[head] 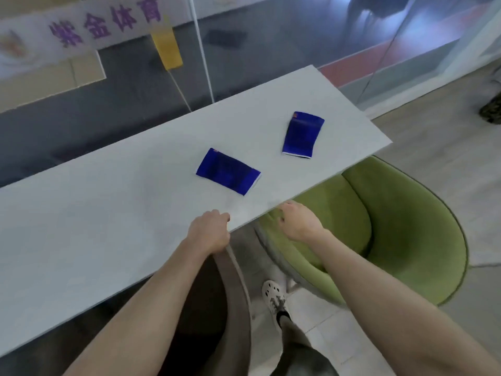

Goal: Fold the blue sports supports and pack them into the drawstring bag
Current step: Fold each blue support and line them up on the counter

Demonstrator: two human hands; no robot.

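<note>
Single head-worn view, looks forward and down, tilted, onto white table (95,213) from near edge

A long pale table (95,218) runs slantwise across the view, its far edge against a glass wall (271,44). A green tub chair (406,226) sits tucked partly under the table's right end. Just beside it, nearer the camera, is a grey-brown chair (237,280) with a dark seat. On the glass hangs a white banner (81,25) with purple characters, and a yellow tag (166,50) on a thin stick sits to its right. Pale tiles (447,164) cover the floor - a dark, blurred object (490,112) shows at the right edge.
</note>
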